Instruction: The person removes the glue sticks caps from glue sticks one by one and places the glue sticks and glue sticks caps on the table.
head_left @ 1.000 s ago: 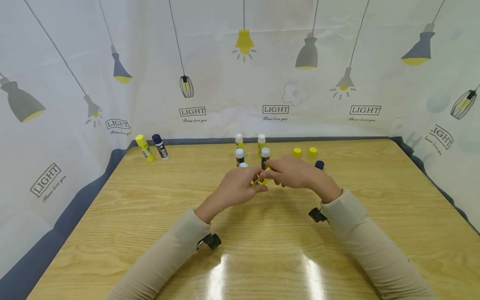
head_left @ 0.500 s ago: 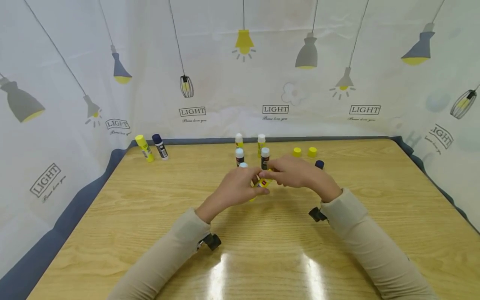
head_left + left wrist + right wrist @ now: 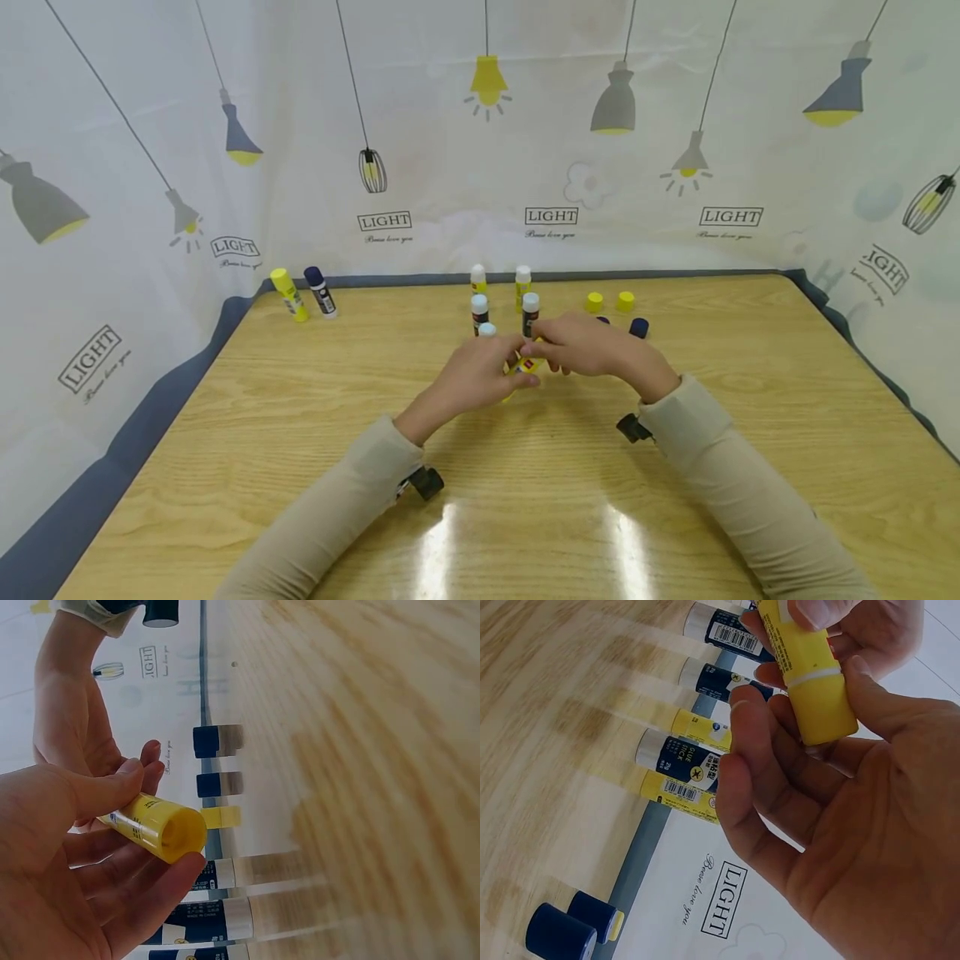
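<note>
A yellow glue stick (image 3: 527, 365) is held tilted over the table between both hands. My left hand (image 3: 477, 373) grips its body with thumb and fingers; the hollow base end (image 3: 184, 834) faces the left wrist camera. At the other end my right hand (image 3: 588, 346) has its thumb and curled fingers about the yellow cap (image 3: 823, 712). A thin white band shows between cap and body in the right wrist view. Just beyond the hands stand several white-topped glue sticks, among them a navy one (image 3: 530, 312) and a yellow one (image 3: 522, 287).
Two yellow caps, one nearer (image 3: 594, 302) and one farther right (image 3: 626, 302), sit beyond the right hand with two navy caps (image 3: 639, 327). At the back left stand a capped yellow glue stick (image 3: 289, 296) and a capped navy one (image 3: 321, 293). A printed curtain (image 3: 450, 167) borders the table.
Both hands stay nearly in place, still gripping the yellow glue stick. Its lower end shows a little more below the left hand, and a second navy cap peeks out behind the right hand.
</note>
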{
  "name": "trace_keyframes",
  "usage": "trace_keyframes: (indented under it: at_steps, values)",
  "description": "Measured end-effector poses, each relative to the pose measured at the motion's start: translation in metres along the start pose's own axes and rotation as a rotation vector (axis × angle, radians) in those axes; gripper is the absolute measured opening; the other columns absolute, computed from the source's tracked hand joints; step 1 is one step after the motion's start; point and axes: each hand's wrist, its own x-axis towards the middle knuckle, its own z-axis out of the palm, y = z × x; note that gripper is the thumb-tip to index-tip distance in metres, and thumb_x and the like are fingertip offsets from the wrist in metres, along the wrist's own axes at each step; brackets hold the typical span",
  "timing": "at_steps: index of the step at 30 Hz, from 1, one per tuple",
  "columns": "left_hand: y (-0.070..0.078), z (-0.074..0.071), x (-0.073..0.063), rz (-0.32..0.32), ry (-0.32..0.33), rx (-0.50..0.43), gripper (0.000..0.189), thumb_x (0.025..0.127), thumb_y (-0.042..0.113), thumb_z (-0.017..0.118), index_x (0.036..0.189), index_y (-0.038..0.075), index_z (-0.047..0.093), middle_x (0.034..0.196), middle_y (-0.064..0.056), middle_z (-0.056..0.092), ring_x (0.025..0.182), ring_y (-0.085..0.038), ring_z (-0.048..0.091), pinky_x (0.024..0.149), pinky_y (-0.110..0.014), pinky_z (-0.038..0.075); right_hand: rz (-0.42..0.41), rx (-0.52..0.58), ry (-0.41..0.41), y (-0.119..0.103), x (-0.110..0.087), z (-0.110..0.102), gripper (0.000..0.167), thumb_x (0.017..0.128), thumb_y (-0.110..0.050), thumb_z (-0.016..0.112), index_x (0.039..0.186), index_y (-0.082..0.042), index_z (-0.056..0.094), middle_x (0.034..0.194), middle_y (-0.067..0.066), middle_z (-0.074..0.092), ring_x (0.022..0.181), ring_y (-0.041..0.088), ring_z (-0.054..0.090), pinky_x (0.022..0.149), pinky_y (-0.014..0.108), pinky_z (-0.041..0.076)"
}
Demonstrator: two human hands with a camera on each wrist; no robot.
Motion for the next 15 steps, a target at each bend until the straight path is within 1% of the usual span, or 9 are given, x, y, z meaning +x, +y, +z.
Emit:
trace_keyframes:
  at_steps: [6, 10, 15]
  values:
    - [-0.0008, 0.0022, 0.0008, 0.004, 0.004, 0.0, 0.033, 0.094, 0.038, 0.077, 0.12, 0.017, 0.07, 0.102, -0.002, 0.077, 0.087, -0.014, 0.07, 0.072, -0.031, 0.056, 0.004, -0.008, -0.007, 0.0006, 0.0006, 0.0, 0.035, 0.11, -0.044, 0.046, 0.105, -0.014, 0.064, 0.089, 0.01, 0.073, 0.073, 0.017, 0.067, 0.067, 0.032, 0.054]
    - [-0.0007, 0.0028, 0.001, -0.016, -0.007, -0.007, 0.033, 0.093, 0.038, 0.078, 0.119, 0.018, 0.071, 0.101, 0.0, 0.077, 0.086, -0.013, 0.07, 0.071, -0.031, 0.056, 0.01, -0.007, -0.009, 0.001, 0.0001, -0.0005, 0.037, 0.109, -0.046, 0.049, 0.103, -0.013, 0.064, 0.09, 0.011, 0.073, 0.074, 0.021, 0.068, 0.065, 0.033, 0.053]
    - [-0.0002, 0.0033, 0.0009, -0.024, -0.014, -0.003, 0.034, 0.093, 0.039, 0.079, 0.118, 0.018, 0.072, 0.1, -0.001, 0.077, 0.085, -0.014, 0.071, 0.071, -0.031, 0.056, 0.013, -0.021, -0.007, 0.0022, -0.0001, -0.001, 0.037, 0.108, -0.046, 0.05, 0.102, -0.013, 0.065, 0.088, 0.011, 0.072, 0.07, 0.016, 0.064, 0.063, 0.032, 0.051]
